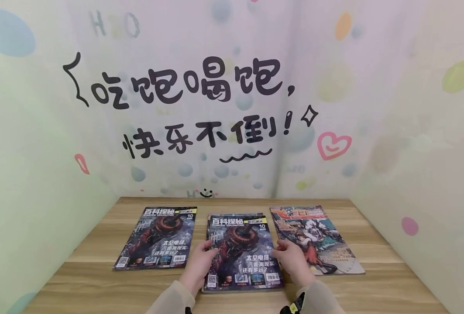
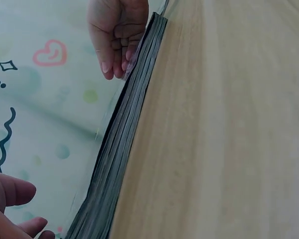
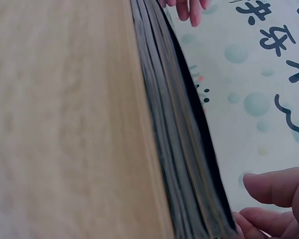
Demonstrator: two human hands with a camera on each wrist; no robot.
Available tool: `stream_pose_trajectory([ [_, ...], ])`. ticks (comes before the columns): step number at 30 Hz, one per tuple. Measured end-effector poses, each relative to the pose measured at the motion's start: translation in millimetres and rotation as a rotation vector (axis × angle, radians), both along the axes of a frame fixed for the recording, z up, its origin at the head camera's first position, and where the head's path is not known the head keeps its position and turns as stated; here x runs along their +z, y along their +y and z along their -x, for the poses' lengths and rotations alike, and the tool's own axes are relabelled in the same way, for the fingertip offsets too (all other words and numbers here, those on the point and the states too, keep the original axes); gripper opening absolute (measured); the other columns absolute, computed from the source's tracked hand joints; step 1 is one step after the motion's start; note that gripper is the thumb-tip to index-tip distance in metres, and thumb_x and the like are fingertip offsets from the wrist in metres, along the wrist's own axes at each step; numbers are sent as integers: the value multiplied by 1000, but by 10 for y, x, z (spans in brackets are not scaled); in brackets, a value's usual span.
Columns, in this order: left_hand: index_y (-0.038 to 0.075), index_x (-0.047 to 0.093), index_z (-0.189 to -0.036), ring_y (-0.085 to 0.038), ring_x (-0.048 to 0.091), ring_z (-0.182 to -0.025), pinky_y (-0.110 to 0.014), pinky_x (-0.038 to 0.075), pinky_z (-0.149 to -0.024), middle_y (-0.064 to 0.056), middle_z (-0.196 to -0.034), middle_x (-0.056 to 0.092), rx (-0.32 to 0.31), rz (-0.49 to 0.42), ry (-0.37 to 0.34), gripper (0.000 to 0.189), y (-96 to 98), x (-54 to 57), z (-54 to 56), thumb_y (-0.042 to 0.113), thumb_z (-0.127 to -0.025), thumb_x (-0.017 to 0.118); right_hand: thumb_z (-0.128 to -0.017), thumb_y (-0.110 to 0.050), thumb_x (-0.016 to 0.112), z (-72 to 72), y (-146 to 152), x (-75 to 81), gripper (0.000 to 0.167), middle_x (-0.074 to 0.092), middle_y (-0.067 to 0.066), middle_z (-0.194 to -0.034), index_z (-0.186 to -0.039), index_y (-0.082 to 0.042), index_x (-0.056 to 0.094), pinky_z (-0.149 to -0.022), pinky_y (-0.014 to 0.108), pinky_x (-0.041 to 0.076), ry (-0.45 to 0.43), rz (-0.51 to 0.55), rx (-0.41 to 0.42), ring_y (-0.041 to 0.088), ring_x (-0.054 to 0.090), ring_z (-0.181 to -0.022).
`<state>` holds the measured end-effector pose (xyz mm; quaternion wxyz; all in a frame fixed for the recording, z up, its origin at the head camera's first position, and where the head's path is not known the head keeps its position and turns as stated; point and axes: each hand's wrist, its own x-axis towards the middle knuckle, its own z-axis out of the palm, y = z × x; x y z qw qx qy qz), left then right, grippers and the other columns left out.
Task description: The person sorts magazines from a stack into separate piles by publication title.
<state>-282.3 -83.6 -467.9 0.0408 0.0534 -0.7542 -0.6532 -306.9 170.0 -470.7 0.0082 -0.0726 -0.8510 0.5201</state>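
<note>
A stack of several magazines [image 1: 241,257] lies on the wooden table between my two hands, with a dark science magazine on top. My left hand [image 1: 199,265] is at its left edge, thumb and fingers apart. At the right edge is my right hand [image 1: 293,261], its fingertips close to the side of the stack. In the left wrist view, the layered page edges [image 2: 124,124] run up toward the right hand [image 2: 120,37], whose fingers hang loosely. The right wrist view has the right thumb [image 3: 276,188] raised away from the fingers beside the stack.
Left of the stack lies another copy of the dark science magazine [image 1: 157,237]. A colourful comic-style magazine [image 1: 318,240] lies on the right. The wooden table [image 1: 98,288] ends at a printed back wall [image 1: 216,174] and pale side walls.
</note>
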Motion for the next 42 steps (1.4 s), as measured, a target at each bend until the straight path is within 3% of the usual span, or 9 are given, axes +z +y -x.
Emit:
stream_pose_trajectory([
  [6,-13,42,-136,-49,30,-132,-58,32,-105,-36,-143,33,6,28,-11,54,-18,-37,8,8,-88,57,-86,-11,67,1,-24,-21,49,63,20,-110,-128,10,54,-83,46,50,-25,-11,2,30,58,-99],
  [14,-18,41,-134,-48,34,-128,-55,32,-106,-40,-139,33,41,19,7,55,-67,-110,-3,5,-87,58,-86,-11,68,-33,-55,-36,45,63,20,-109,-124,10,56,-89,51,47,-18,-14,13,32,58,-101],
  [23,-20,40,-133,-41,49,-117,-51,42,-99,-36,-134,43,-14,64,-10,54,-105,-121,-19,2,-86,58,-85,-9,68,-43,-55,-99,47,64,21,-111,-126,12,55,-92,51,46,19,-21,21,35,58,-106],
  [31,-20,42,-132,-45,42,-120,-55,37,-102,-39,-134,37,-6,121,41,59,-111,-148,-53,1,-80,63,-80,-8,73,-58,-62,-104,58,60,25,-117,-128,14,51,-95,53,43,25,-53,56,37,55,-111],
  [42,-19,47,-128,-49,38,-122,-57,32,-104,-37,-130,39,29,148,40,54,-110,-135,-76,3,-81,64,-80,-8,74,-40,-57,-110,58,62,24,-115,-128,14,52,-95,53,43,8,-65,45,35,56,-109],
])
